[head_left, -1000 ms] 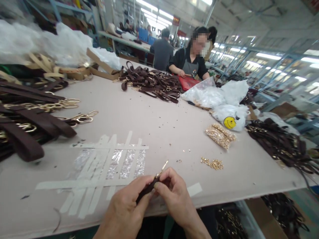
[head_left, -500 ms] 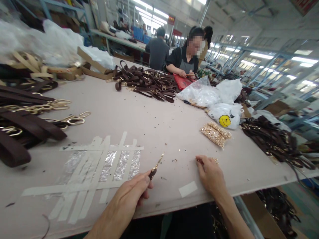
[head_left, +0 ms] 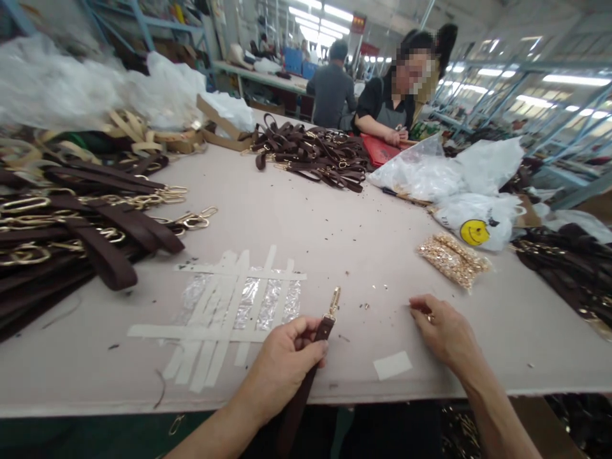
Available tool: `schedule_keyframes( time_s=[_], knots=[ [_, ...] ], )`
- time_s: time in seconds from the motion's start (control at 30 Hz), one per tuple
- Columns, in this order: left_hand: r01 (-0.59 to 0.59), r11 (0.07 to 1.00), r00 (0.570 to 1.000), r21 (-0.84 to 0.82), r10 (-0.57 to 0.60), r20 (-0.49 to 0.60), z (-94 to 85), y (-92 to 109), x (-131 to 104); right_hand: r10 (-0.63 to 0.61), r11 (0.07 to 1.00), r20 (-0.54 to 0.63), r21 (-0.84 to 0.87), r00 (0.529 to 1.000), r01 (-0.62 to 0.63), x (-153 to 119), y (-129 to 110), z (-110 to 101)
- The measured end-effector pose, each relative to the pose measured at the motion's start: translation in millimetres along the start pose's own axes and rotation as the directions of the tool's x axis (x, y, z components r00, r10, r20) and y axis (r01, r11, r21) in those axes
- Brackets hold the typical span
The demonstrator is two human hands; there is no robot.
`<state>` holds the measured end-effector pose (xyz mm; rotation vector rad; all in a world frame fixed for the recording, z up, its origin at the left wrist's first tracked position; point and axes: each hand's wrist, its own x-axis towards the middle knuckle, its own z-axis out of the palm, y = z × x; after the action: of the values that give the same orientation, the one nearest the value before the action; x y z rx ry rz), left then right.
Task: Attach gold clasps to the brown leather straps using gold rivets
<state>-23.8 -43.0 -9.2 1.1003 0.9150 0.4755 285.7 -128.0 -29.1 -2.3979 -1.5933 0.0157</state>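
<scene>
Holding the strap [head_left: 310, 382] near its clasp end, my left hand [head_left: 291, 347] had thumb and fingers clamped on it, above the near edge of the table [head_left: 248, 210]. The strap was dark brown, flat and smooth-looking, with a small pale dot on its face close to the end. That end showed beyond my fingertips, while the rest ran down at a slant past the table edge, where its lower part grew too dark for me to make out. A gold ring [head_left: 329, 317] joined the strap to a slim gold clasp [head_left: 335, 303], shiny and pointing away from me, tilted slightly right. I had my right hand [head_left: 444, 328] low over the table, well apart from the strap, with thumb and forefinger close to each other and gold bits [head_left: 430, 317] just beside them; I could not tell whether the tips met or pinched one. A clear bag [head_left: 453, 260] full of gold bits lay beyond that hand, and a white slip [head_left: 393, 365] lay between my two hands, nearer the edge. Left of the strap, pale tape [head_left: 224, 319] crisscrossed shiny plastic [head_left: 249, 299] on the table. More brown straps with gold fittings lay in a left pile [head_left: 86, 229], a far pile [head_left: 315, 150] and a right pile [head_left: 564, 261]. Across the table, a person [head_left: 387, 105] had both hands together above something red [head_left: 377, 150].
</scene>
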Motion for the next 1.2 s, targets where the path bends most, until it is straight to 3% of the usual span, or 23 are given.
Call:
schedule_keyframes(
  time_s=[0.17,0.23,0.33,0.43,0.5,0.57,0.63,0.7,0.8,1.03,1.2],
  knots=[
    [-0.004,0.997,1.000,-0.071,0.003,-0.012,0.7,-0.7,1.3,-0.096,0.982,-0.068,-0.167,0.993,0.084,-4.2,-4.2,1.1],
    [-0.010,0.997,1.000,-0.077,0.008,-0.018,0.8,-1.5,2.0,-0.107,0.983,-0.072,-0.159,0.992,0.095,-4.2,-2.8,1.6],
    [-0.032,0.999,0.999,-0.043,0.031,-0.029,1.2,-4.2,2.7,-0.008,1.000,-0.046,-0.030,0.999,0.006,-3.1,-1.3,1.0],
    [-0.054,0.998,0.998,-0.018,0.053,-0.045,2.8,-7.2,3.0,0.048,0.980,-0.060,0.195,0.997,-0.035,-9.8,-17.4,1.6],
    [-0.070,0.998,0.996,-0.001,0.069,-0.060,4.2,-8.6,3.1,0.010,0.893,-0.080,0.449,0.997,0.027,-21.6,-42.8,5.4],
    [-0.086,0.996,0.994,0.011,0.086,-0.072,5.2,-9.1,3.0,-0.043,0.729,-0.100,0.677,0.994,0.100,-36.4,-75.3,12.2],
    [-0.098,0.995,0.993,0.011,0.098,-0.071,5.5,-8.7,2.6,-0.083,0.597,-0.132,0.787,0.988,0.156,-49.0,-106.6,20.3],
    [-0.114,0.993,0.992,0.011,0.115,-0.059,5.3,-8.0,2.0,-0.117,0.535,-0.159,0.822,0.980,0.197,-56.3,-129.7,27.1],
    [-0.141,0.990,0.989,0.028,0.142,-0.048,5.2,-7.6,1.6,-0.146,0.542,-0.191,0.805,0.971,0.240,-57.5,-146.1,31.4],
    [-0.171,0.983,0.981,0.066,0.176,-0.082,6.3,-10.0,1.7,-0.191,0.643,-0.298,0.682,0.935,0.348,-55.8,-152.8,23.3],
    [-0.256,0.960,0.957,0.113,0.268,-0.111,7.4,-15.6,-3.0,-0.039,0.606,-0.168,0.780,0.985,0.157,-63.9,-155.2,28.9]
  ],
)
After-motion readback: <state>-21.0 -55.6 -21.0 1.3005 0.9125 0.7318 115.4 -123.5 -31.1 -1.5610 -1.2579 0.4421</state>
